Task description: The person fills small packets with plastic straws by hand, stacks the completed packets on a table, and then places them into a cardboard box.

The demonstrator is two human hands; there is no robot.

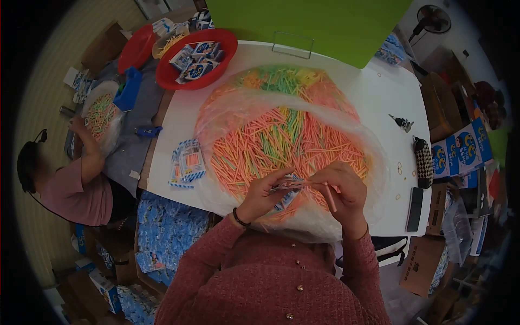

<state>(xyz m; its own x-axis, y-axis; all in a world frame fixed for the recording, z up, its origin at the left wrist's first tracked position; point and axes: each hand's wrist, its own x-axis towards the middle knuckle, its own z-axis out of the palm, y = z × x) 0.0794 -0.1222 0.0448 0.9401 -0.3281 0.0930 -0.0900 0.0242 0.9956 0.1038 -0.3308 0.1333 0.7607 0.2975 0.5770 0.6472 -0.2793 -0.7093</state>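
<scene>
Over the near side of a large clear plastic bag (pixel 379 162), both hands meet in front of my chest. My left hand (pixel 259 197), with a dark bracelet at the wrist, is closed on a small clear-and-blue plastic packet (pixel 285 201). At the packet's right end, the fingers of my right hand (pixel 346 192) are pinched together. A pink stick (pixel 330 198) points down from that hand. Beneath both hands, the bag is heaped with thin pink, yellow and green sticks (pixel 260 141). Several blue-and-white packets (pixel 187 162) lie to the left of the bag.
A red basin (pixel 230 43) with packets stands at the back left. On the right are keys (pixel 402 122), a checked pouch (pixel 423 161) and a phone (pixel 415 209). A green panel (pixel 309 27) rises behind. Another person (pixel 81 184) works at the left table.
</scene>
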